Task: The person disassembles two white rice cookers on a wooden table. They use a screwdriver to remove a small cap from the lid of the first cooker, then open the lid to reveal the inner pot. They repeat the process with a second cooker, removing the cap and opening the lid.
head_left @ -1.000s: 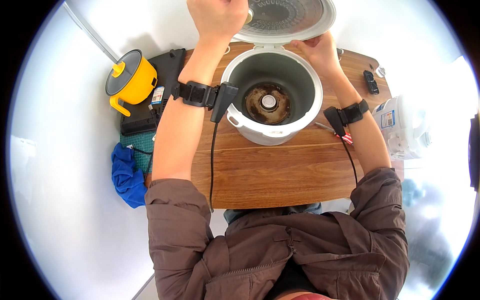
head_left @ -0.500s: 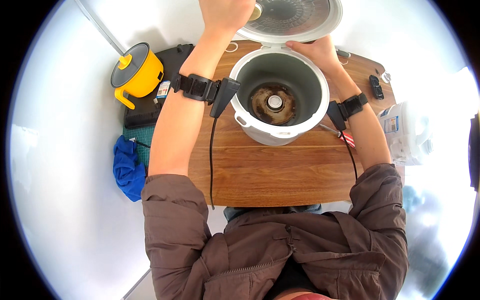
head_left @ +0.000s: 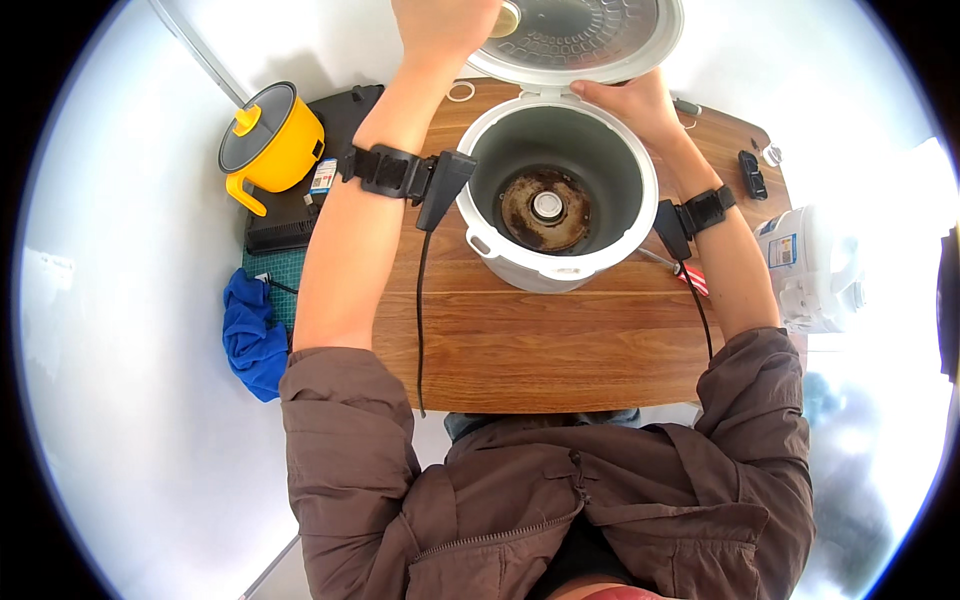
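Observation:
A white rice cooker [head_left: 520,274] stands on the wooden table with its lid [head_left: 590,45] raised at the back. No inner pot sits in it, and brown stains cover the heating plate [head_left: 525,220] around a round central button. At the lid's left edge is my left hand [head_left: 445,30], closed, its fingers partly hidden and cut off by the frame. A pale yellowish round piece [head_left: 507,18] shows beside it; I cannot tell whether it is held. My right hand [head_left: 640,105] grips the lid near the hinge, thumb in front and fingers hidden behind.
At the left are a yellow electric pot [head_left: 285,145] with a grey lid, a black case [head_left: 280,235], a green mat [head_left: 285,272] and a blue cloth [head_left: 250,335]. A white jug [head_left: 795,260], a red-striped item [head_left: 693,280] and a small black object [head_left: 752,175] are at the right.
My left hand has moved slightly left at the lid's edge. The whole view has drifted a little; the cooker and my right hand keep their places relative to each other.

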`<state>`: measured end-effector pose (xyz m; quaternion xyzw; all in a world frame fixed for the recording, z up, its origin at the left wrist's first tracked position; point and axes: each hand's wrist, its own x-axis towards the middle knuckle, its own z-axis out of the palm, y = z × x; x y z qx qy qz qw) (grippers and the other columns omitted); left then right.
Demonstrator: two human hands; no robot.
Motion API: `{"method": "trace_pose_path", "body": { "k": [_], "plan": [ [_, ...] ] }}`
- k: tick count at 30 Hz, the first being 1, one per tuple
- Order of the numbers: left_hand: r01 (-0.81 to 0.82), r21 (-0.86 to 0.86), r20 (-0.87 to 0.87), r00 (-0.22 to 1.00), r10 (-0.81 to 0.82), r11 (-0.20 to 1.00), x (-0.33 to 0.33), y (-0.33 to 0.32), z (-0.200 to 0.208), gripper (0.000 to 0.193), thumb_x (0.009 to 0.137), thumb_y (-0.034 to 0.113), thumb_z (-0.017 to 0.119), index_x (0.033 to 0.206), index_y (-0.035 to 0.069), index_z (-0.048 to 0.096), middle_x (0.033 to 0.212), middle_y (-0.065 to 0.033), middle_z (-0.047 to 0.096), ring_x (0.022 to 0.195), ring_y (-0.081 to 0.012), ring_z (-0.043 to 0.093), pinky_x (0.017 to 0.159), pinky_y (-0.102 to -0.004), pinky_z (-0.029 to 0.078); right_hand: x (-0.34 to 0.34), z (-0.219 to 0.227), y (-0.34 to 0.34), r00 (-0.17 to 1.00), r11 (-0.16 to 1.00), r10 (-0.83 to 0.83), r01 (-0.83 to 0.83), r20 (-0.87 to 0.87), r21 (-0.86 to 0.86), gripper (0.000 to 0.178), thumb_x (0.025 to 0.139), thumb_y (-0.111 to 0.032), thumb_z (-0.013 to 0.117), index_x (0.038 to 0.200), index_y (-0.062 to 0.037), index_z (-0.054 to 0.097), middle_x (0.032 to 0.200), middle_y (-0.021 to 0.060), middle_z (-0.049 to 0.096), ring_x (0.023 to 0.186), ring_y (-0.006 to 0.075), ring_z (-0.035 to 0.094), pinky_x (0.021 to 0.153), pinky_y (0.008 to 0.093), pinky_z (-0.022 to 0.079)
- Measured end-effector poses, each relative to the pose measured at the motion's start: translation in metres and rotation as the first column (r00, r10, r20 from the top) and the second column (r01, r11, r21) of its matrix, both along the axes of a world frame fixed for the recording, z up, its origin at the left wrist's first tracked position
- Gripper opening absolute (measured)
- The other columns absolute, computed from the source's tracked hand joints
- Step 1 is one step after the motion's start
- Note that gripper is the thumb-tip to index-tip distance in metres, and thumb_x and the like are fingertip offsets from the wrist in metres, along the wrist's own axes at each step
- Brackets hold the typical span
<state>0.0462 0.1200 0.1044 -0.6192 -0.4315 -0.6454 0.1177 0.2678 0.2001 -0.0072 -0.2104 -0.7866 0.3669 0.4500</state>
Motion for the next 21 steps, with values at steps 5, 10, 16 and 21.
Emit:
{"method": "trace_pose_path", "body": {
  "k": [5,10,16,21],
  "plan": [
    [0.286,-0.137,-0.002,0.957,-0.289,0.948,-0.029,-0.004,-0.012,0.051,0.109,0.045,0.052,0.119,-0.003,0.063,0.103,-0.0119,0.071,0.097,-0.0157,0.065,0.081,-0.0332,0.049,-0.001,0.000,-0.001,1.000,1.000,-0.016,0.016,0.020,-0.020,0.028,0.084,-0.013,0.084,0.109,-0.0014,0.077,0.103,0.0076,0.078,0.093,0.0140,0.072,0.084,0.0318,0.059],
    [0.634,-0.280,0.239,0.773,-0.587,0.721,-0.069,0.000,-0.063,0.051,0.105,0.026,0.061,0.146,0.001,0.047,0.137,-0.0087,0.060,0.130,-0.0173,0.052,0.110,-0.0344,0.043,0.000,-0.003,0.004,1.000,1.000,-0.014,0.014,-0.014,0.014,0.028,0.084,-0.012,0.084,0.108,-0.0010,0.077,0.101,0.0075,0.078,0.091,0.0132,0.072,0.084,0.0314,0.059],
    [0.659,-0.415,0.280,0.749,-0.601,0.627,-0.065,-0.009,-0.095,0.052,0.097,0.009,0.073,0.142,0.004,0.047,0.125,-0.0035,0.064,0.110,-0.0117,0.061,0.089,-0.0295,0.052,0.000,-0.002,0.005,0.999,1.000,-0.028,0.029,0.025,-0.007,0.028,0.084,-0.013,0.084,0.108,-0.0011,0.078,0.102,0.0082,0.079,0.091,0.0132,0.072,0.083,0.0313,0.059],
    [0.628,-0.369,0.288,0.778,-0.559,0.685,-0.063,-0.002,-0.109,0.045,0.096,0.009,0.073,0.135,0.002,0.050,0.116,-0.0022,0.065,0.100,-0.0102,0.060,0.085,-0.0285,0.051,0.001,0.000,0.001,0.995,0.999,-0.035,0.038,0.094,-0.028,0.032,0.087,-0.008,0.082,0.116,0.0021,0.073,0.108,0.0083,0.076,0.096,0.0142,0.071,0.086,0.0324,0.058]
  ]
}}
